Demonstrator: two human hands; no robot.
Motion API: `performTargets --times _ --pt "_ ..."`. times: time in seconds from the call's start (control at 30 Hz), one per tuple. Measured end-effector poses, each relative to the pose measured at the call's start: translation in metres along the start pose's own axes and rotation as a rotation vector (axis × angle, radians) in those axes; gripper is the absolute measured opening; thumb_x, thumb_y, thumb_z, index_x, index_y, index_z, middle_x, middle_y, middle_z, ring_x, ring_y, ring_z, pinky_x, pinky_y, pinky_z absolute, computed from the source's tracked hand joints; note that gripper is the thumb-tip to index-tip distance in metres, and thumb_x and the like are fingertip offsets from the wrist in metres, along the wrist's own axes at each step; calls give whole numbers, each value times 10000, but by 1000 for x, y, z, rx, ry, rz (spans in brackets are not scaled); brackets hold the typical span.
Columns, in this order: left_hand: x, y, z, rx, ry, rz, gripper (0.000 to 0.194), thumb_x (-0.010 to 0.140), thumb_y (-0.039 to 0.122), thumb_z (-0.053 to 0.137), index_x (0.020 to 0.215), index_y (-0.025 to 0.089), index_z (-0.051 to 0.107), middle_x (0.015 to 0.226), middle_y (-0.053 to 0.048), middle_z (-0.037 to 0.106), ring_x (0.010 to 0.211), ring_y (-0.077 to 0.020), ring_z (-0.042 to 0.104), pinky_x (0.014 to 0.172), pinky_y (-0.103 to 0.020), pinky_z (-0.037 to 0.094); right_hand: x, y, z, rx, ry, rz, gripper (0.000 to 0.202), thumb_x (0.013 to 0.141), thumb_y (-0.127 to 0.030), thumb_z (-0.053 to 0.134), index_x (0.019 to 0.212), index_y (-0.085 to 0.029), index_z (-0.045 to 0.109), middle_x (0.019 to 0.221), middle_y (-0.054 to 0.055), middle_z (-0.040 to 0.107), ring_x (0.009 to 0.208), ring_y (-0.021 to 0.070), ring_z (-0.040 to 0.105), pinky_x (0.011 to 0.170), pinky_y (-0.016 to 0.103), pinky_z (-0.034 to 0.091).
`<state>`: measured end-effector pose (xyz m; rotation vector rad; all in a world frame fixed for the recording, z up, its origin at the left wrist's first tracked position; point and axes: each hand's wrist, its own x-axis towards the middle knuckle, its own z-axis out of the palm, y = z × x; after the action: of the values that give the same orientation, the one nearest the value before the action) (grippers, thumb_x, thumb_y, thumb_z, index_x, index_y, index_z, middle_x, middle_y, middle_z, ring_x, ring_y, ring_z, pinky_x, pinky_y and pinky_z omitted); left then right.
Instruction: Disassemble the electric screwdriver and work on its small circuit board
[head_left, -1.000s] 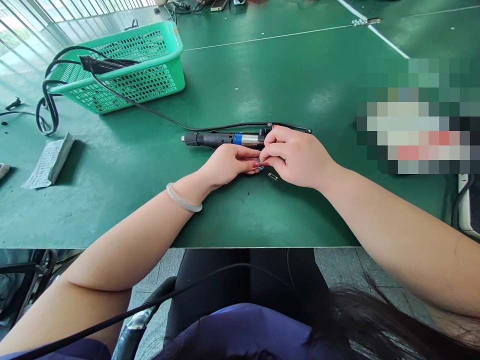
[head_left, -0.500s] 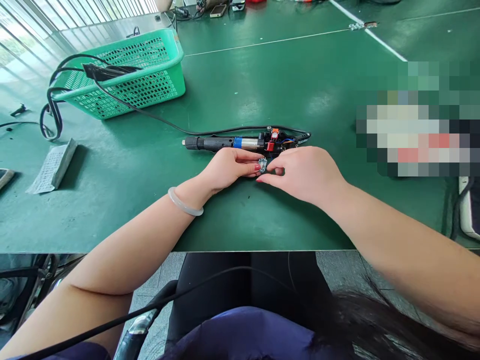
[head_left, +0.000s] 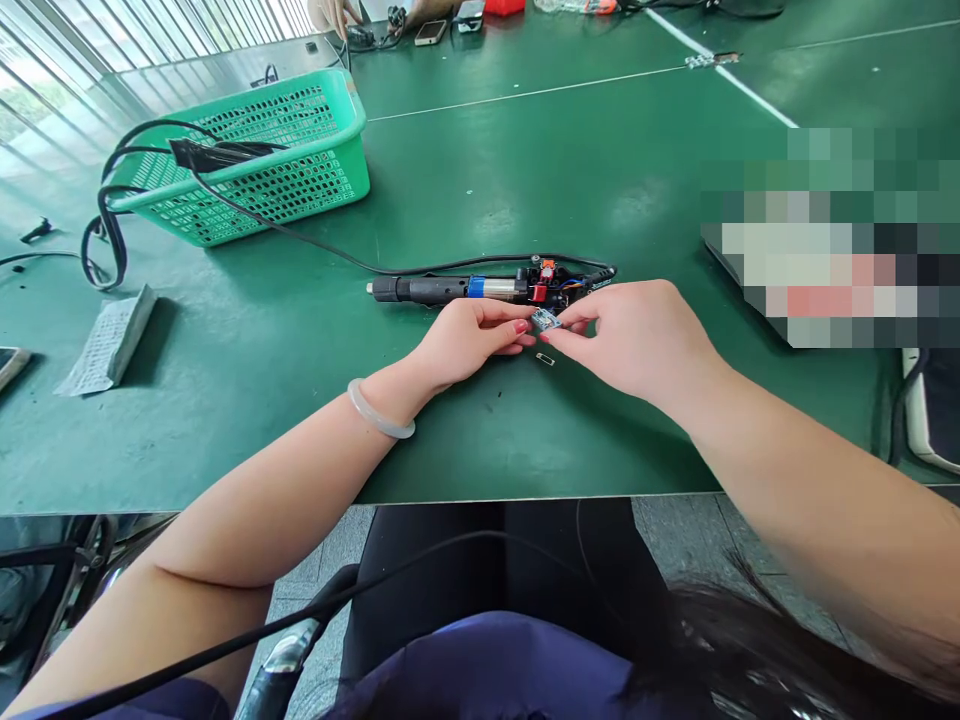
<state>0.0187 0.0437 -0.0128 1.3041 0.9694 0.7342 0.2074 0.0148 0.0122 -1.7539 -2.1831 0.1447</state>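
Note:
Between the fingertips of both hands is a small circuit board (head_left: 545, 319), pale and blue-grey. My left hand (head_left: 480, 340) pinches its left side, the fingers closed. On the other side, the thumb and fingers of my right hand (head_left: 637, 330) are closed on its right edge. A tiny flat piece with a light rim (head_left: 545, 359) lies on the table just below the board. Directly behind my hands rests a black, pen-like electric tool (head_left: 427, 289), its inner wiring and red parts exposed at the right end. A black cable runs from that end.
A green plastic basket (head_left: 292, 190) with coiled black cable stands at the back left. A crumpled grey packet (head_left: 109, 340) lies to the left on the green table (head_left: 465, 440). Phones (head_left: 430, 33) and another person's hand (head_left: 335, 14) are at the far edge. A blurred object occupies the right.
The board has shifted slightly right and turned, and my right fingers now grip it too. A tiny flat piece now shows on the table below it.

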Motion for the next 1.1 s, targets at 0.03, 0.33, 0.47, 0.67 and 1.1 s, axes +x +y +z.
performTargets --times 0.03,0.33,0.47,0.67,1.1 --pt "0 2 -2 33 9 19 275 804 259 724 1038 116 735 997 -96 749 877 -147 699 859 -320 557 1 4 -2 29 -13 5 241 785 -411 627 670 -224 728 582 -1 653 509 136 511 506 301 316" --pt "-25 46 -75 284 639 459 462 862 656 538 1045 253 671 1044 20 717 921 -119 627 746 -266 517 2 41 0 113 -15 -40 212 761 -456 658 716 -271 751 545 -25 593 495 137 478 495 310 289" --pt "-34 50 -90 427 684 504 410 873 651 532 952 265 647 919 96 694 814 -69 560 717 -265 467 0 37 2 118 -37 -67 224 771 -458 640 706 -267 737 601 -23 617 534 137 505 514 300 293" --pt "-24 30 -42 856 296 420 288 796 435 677 877 169 754 799 -29 730 708 -148 606 676 -306 459 -1 34 7 101 13 -192 205 803 -415 622 817 -261 756 650 -20 641 582 139 546 547 290 340" --pt "1 6 5 1095 94 361 307 824 392 669 1045 197 755 913 -64 767 816 -213 681 759 -320 479 0 34 18 60 -25 -355 235 882 -341 569 978 -255 766 878 19 740 788 173 649 628 293 427"
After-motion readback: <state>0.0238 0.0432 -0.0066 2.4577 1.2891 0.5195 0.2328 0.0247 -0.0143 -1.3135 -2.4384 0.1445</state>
